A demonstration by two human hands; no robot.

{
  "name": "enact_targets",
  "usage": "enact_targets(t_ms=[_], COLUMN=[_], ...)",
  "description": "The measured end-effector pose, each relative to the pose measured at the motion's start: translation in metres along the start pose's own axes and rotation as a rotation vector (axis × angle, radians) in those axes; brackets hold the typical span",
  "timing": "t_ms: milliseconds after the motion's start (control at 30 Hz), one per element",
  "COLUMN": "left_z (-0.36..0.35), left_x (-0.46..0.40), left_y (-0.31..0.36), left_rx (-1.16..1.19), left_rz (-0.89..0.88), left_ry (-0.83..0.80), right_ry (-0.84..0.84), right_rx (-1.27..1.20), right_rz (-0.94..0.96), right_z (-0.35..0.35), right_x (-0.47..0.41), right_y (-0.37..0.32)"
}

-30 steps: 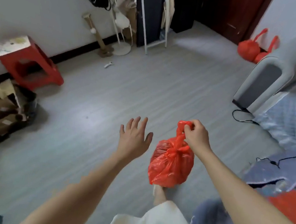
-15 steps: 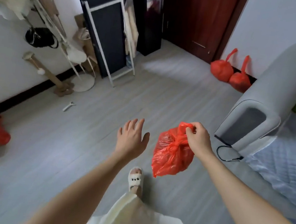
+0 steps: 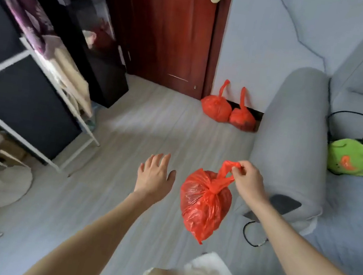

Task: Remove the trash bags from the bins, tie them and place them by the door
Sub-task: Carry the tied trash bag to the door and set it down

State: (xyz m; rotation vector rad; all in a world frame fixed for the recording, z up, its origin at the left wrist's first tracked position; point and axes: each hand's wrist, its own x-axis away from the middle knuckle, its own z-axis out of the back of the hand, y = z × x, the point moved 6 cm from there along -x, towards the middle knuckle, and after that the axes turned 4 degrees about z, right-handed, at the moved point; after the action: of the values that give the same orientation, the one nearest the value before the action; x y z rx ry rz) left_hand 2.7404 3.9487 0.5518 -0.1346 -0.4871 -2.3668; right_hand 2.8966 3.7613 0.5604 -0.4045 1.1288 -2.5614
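Observation:
A tied red trash bag (image 3: 204, 204) hangs in the air above the floor. My right hand (image 3: 248, 179) pinches its knotted handles at the top. To the left of the bag, my left hand (image 3: 154, 175) is held out flat with fingers spread, holding nothing. Two more tied red bags (image 3: 215, 107) (image 3: 242, 119) sit on the floor against the wall, just right of the dark red door (image 3: 169, 24).
A grey sofa arm (image 3: 294, 135) stands close on the right, with a green plush toy (image 3: 349, 157) on the seat and a black cable (image 3: 252, 237) on the floor. A white-framed rack (image 3: 37, 116) and a black cabinet (image 3: 92, 37) line the left.
The view has moved toward the door, so the door and the two bags there look nearer. My right hand still carries the red bag; the left hand stays spread.

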Motion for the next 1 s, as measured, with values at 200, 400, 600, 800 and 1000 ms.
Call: enact_targets(t_ms=[200,400,600,800,1000], left_z=[0.008,0.03,0.063,0.069,0.003], left_x=[-0.172,-0.349,-0.496,-0.677,-0.88], left_y=[0.088,0.187,0.268,0.342,0.421], left_rx=[-0.016,-0.062,-0.099,-0.174,-0.341], left_rz=[-0.12,-0.174,-0.258,-0.379,-0.53], left_ry=[-0.002,0.006,0.061,0.125,0.083], right_ry=[0.013,0.014,0.049,0.126,0.25], right_rx=[-0.006,-0.066,-0.142,-0.135,-0.081], right_rz=[0.005,-0.041,-0.167,-0.302,-0.469], right_z=[0.009,0.035,0.068,0.076,0.043], right_x=[-0.178,-0.366,-0.517,-0.674,-0.83], right_y=[-0.003,0.001,0.009,0.035,0.119])
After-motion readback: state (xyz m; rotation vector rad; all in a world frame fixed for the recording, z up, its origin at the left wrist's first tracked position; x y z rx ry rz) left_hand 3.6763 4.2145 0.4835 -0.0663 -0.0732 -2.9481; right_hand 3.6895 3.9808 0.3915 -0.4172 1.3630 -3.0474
